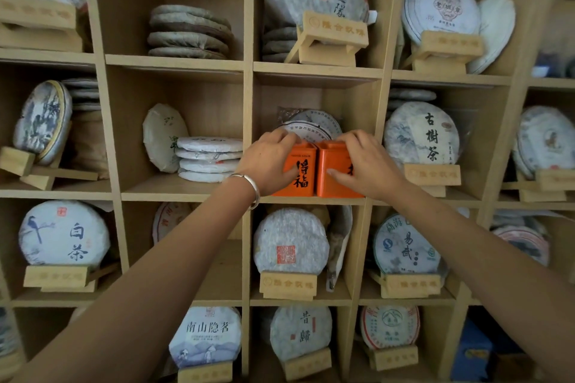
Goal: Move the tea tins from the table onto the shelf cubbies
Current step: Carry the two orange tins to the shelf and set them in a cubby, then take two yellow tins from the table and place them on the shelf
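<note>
Wooden shelf cubbies full of wrapped tea cakes; two orange tea tins side by side at the middle cubby's front edge.
Left hand and right hand fingers wrapped on one tin each (rigid, smooth, likely light); best gripped by flat side walls.

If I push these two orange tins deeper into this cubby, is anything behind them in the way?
Yes. Wrapped tea cakes stand at the back of the cubby, right behind both orange tins. The left hand and right hand grip the tins near the front edge, so little depth seems left.
</note>
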